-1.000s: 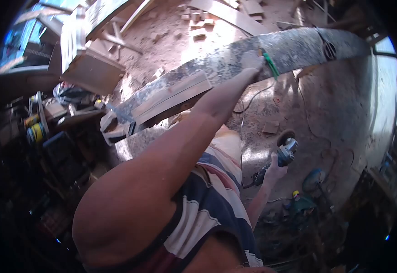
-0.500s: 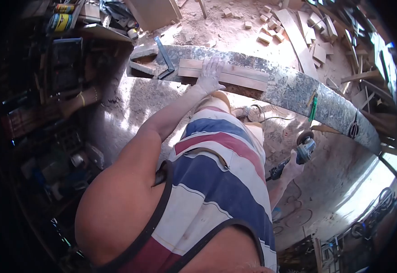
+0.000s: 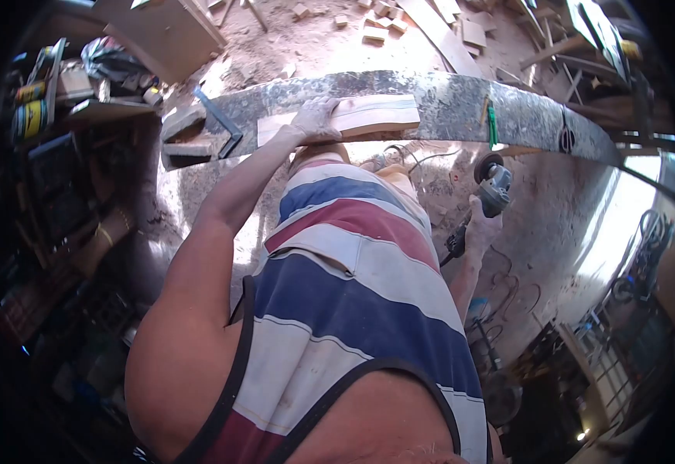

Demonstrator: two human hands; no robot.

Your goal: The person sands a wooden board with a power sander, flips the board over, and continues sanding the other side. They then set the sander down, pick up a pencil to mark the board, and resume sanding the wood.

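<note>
The wood (image 3: 384,116) sits on the bench (image 3: 446,93), under the fingers of my left hand (image 3: 316,117). It looks turned now, so I think I'm shifting it. Those fingers are less spread; I can't tell if they grip. Farther right, my right hand (image 3: 483,227) grips the grinder (image 3: 495,193).

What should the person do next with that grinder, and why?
Probably bring the grinder toward the wooden piece: the right hand holds it off to the side, away from the wood, while the left hand is on that piece at the bench.
</note>
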